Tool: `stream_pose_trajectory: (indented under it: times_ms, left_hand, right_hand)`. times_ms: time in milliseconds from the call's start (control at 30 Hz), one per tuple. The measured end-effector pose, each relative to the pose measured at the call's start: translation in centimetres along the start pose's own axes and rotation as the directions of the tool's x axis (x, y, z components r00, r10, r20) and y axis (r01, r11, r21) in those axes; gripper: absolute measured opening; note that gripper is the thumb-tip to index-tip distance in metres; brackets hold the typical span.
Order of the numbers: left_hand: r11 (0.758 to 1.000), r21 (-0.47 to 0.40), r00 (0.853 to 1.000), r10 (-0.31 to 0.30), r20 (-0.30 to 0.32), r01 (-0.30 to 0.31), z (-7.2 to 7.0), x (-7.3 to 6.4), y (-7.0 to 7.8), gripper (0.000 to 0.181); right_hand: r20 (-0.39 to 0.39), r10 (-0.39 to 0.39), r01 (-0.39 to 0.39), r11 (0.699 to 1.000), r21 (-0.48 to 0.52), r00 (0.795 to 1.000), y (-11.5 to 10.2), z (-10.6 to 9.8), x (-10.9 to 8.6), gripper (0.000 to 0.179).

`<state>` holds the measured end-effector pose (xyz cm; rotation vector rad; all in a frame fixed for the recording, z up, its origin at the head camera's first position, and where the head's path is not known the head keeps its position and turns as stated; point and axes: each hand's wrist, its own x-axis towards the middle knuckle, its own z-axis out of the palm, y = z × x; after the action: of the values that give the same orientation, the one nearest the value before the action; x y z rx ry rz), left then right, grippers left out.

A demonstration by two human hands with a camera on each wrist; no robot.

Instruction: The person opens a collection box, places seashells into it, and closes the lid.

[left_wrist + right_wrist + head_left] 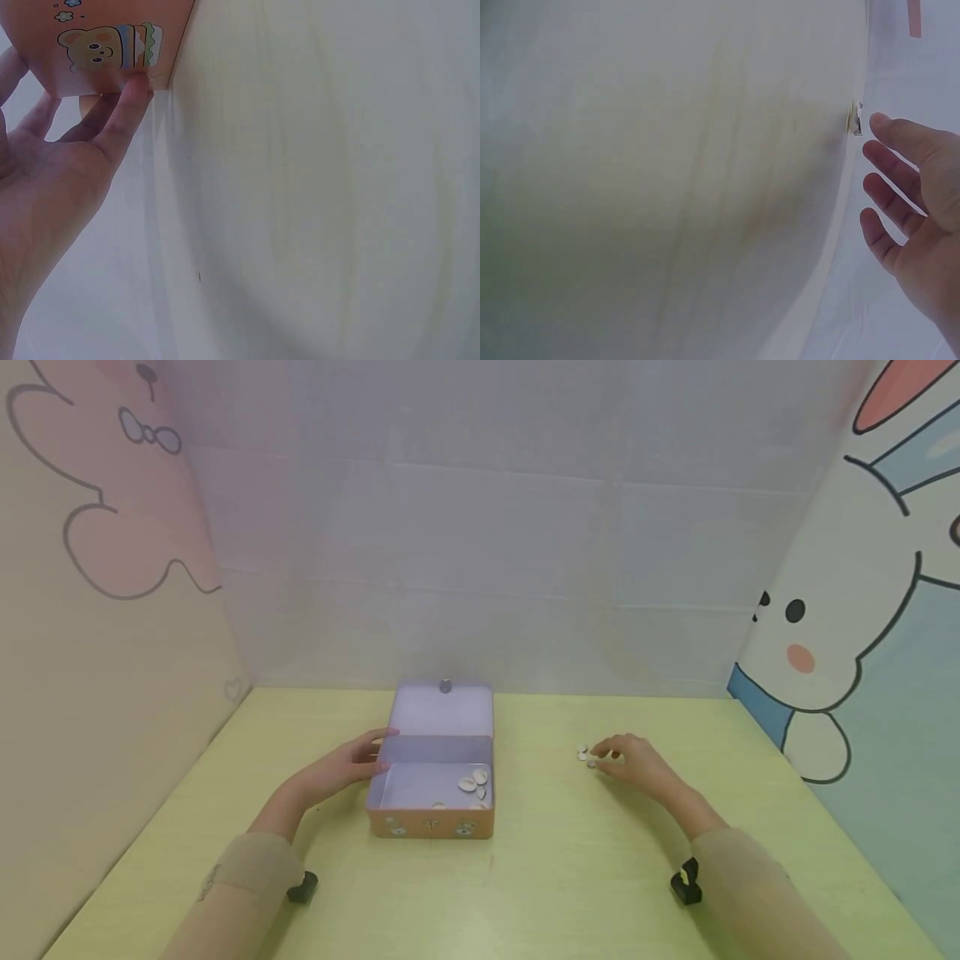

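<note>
Head view shows an open orange box, lilac inside.

Orange box with bear print, lilac inside, whitish shells, pale yellow-green table

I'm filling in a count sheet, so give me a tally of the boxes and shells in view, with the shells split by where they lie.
Box: 1
Shells in the box: 5 in view, two of them partly hidden
Shells on the table: 3
Total: 9 in view
</note>
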<state>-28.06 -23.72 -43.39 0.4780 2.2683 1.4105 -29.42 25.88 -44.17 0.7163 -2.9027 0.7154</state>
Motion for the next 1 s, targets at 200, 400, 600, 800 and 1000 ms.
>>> stream_pose_trajectory:
  times_ms: [200,400,600,800,1000]
  left_hand:
    - [1.0,-0.004,1.0,-0.009,-0.007,0.009,0.0,0.0,0.0,0.058]
    - [1.0,-0.007,1.0,0.0,-0.01,0.0,0.0,0.0,0.0,0.058]
    - [1.0,-0.004,1.0,-0.001,-0.005,0.001,0.0,0.0,0.0,0.058]
    - [1.0,0.004,1.0,0.0,-0.007,0.0,0.0,-0.1,0.0,0.058]
    - [1.0,0.012,1.0,-0.004,-0.011,0.004,0.0,-0.1,0.0,0.058]
  right_hand:
    - [0.051,-0.012,0.011,1.0,0.02,0.999,0.4,0.3,0.4,0.019]
    - [0.06,-0.005,0.004,1.0,0.021,0.998,0.4,0.4,0.6,0.016]
    - [0.051,-0.018,0.017,1.0,0.016,0.999,0.5,0.6,0.9,0.014]
    - [0.048,-0.034,0.034,0.999,0.003,0.998,0.8,0.7,1.1,0.01]
    - [0.03,-0.038,0.037,0.999,0.009,0.999,0.9,1.1,1.3,0.006]
